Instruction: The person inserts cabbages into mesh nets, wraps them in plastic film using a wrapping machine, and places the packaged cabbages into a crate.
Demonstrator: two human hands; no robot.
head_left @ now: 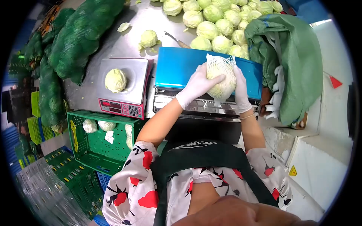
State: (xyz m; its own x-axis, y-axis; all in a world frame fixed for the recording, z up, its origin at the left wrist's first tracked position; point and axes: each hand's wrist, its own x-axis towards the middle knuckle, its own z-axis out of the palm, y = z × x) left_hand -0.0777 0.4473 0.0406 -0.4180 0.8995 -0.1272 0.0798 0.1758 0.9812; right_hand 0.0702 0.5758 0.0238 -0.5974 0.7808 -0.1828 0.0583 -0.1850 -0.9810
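Note:
A pale cabbage in white mesh netting (221, 81) is held between my two gloved hands, over a blue-topped metal machine (175, 67). My left hand (201, 83) grips its left side, with the thumb lying across the front. Against the right side presses my right hand (240, 88), its fingers pointing up along the net. The netting stands up loosely above the cabbage and narrows to a tail below it. To the left, a bare cabbage (115, 80) rests on a digital scale (132, 67).
Many cabbages (213, 13) are heaped at the back, beside a knife (176, 39). One trimmed cabbage (148, 38) lies nearer. Green mesh sacks (85, 32) fill the left; a green woven sack (301, 67) stands right. A green crate (100, 145) below the scale contains netted cabbages (106, 125).

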